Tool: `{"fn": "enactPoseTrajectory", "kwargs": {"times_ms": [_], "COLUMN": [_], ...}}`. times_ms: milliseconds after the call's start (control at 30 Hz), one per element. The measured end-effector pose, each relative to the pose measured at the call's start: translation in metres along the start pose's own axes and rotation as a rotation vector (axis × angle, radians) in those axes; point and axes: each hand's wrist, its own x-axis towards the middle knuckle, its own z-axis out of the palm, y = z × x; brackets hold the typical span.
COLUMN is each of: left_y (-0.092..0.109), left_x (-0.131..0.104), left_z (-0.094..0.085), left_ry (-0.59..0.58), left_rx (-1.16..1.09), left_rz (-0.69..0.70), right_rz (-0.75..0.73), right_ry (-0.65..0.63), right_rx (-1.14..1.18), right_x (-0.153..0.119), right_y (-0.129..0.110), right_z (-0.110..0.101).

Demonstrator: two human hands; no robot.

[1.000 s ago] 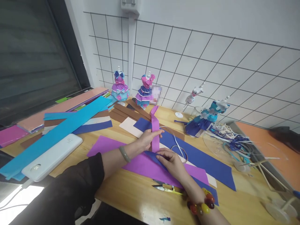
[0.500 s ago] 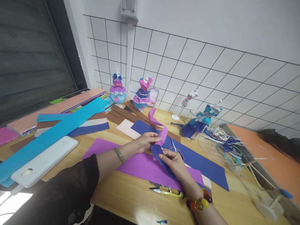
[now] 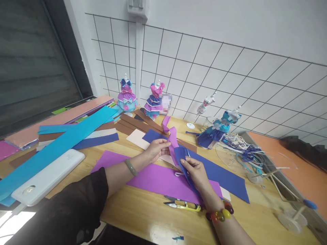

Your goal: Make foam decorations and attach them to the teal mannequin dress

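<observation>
Between the fingertips of my left hand [image 3: 157, 149] is a long purple strip [image 3: 173, 136], which trails away in a curl toward the back of the table. My right hand [image 3: 195, 170] pinches a dark blue strip [image 3: 181, 153] between thumb and fingers. The two strips meet and overlap between my hands; whether they are joined I cannot tell. Below both hands lies a wide purple sheet [image 3: 150, 178], with a dark blue sheet [image 3: 224, 177] behind it. A small white loop of cord [image 3: 178, 174] shows beside my right hand. Yellow-handled thread snips [image 3: 184, 205] rest in front of the purple sheet.
Small dress forms in layered paper-like dresses, one pink and blue [image 3: 154, 102], another teal [image 3: 222, 127], stand at the back. Left are light blue strips [image 3: 63, 146] and a white power bank [image 3: 48, 177]. Tangled cords [image 3: 245, 149] and sticks [image 3: 278, 187] lie right.
My right hand has shifted slightly right, carrying the blue strip upward and right. My left hand has drawn back a little left along the purple strip, which now hangs lower between the hands.
</observation>
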Motion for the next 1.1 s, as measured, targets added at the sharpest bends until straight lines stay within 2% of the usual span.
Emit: {"fn": "enactPoseTrajectory", "kwargs": {"times_ms": [133,333,500,600,700,767,867,967,1100], "left_y": [0.000,0.003,-0.004,-0.009,-0.010,-0.011,-0.012,-0.015,-0.018], "left_x": [0.000,-0.003,-0.013,-0.015,-0.012,-0.011,-0.012,-0.015,-0.022], "left_z": [-0.001,0.006,0.015,0.014,0.010,0.007,0.007,0.011,0.017], "left_ry": [-0.017,-0.031,-0.146,-0.149,-0.091,-0.060,-0.084,-0.167,-0.237], "left_rx": [-0.034,-0.062,0.129,0.221,0.233,0.255,0.278,0.304,0.337], "left_rz": [0.008,0.049,-0.066,-0.075,-0.086,-0.118,-0.190,-0.232,-0.292], "right_rz": [0.024,-0.017,0.049,0.120,0.046,-0.069,-0.097,-0.117,-0.152], "right_ry": [0.011,-0.014,0.031,0.041,0.107,0.242,0.475,0.518,0.472], "right_rx": [0.006,-0.016,0.063,0.042,-0.015,-0.070,-0.110,-0.146,-0.095], "right_x": [0.000,-0.002,-0.003,0.000,0.005,0.008,0.011,0.010,0.008], "right_y": [0.001,-0.002,-0.001,0.002,-0.003,-0.012,-0.029,-0.040,-0.042], "right_z": [-0.001,0.001,0.004,0.002,-0.008,-0.020,-0.041,-0.060,-0.072]}}
